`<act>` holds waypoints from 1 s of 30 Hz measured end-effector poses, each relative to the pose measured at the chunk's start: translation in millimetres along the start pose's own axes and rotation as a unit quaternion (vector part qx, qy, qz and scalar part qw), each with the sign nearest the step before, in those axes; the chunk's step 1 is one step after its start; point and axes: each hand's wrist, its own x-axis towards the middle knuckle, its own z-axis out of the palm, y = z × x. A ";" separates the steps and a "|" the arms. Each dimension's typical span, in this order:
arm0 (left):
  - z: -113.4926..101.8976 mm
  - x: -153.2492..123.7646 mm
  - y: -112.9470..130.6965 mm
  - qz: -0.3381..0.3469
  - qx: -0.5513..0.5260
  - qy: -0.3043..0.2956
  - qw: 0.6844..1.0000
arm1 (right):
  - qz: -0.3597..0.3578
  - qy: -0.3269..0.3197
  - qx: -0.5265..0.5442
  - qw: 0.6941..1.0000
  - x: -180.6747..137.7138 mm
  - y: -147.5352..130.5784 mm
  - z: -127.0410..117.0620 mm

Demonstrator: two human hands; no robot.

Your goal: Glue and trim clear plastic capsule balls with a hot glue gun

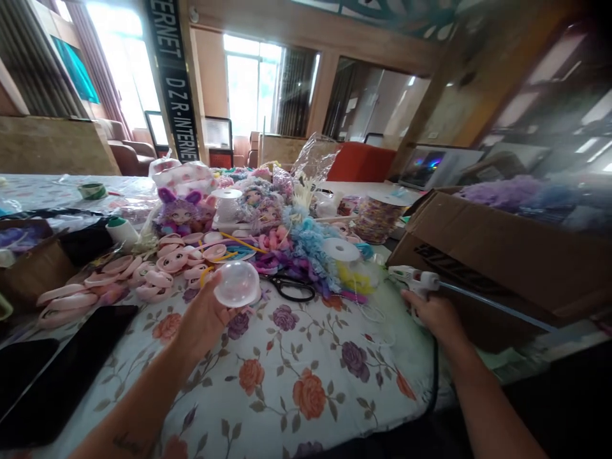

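Observation:
My left hand (210, 312) is closed around a clear plastic ball (238, 284), held above the flowered tablecloth (280, 357). At the right, my right hand (433, 312) grips a white hot glue gun (412, 278) by its handle. A long glue stick (497, 306) extends from the back of the gun, and its nozzle points left. Black-handled scissors (294, 289) lie just beyond the ball. Pink doll face pieces (165, 258) are heaped to the left of them.
A cardboard box (478, 255) with purple fluff stands at the right. Spools, dolls and blue yarn (310, 245) pile up at the back middle. A black tablet-like slab (71, 370) lies at the left, near another box (36, 274). A black cord (435, 376) hangs below the gun.

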 end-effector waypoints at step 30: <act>2.1 -1.6 -15.0 -0.123 -0.027 -0.072 0.989 | -0.299 -0.403 0.402 0.766 -161.4 -193.8 79.9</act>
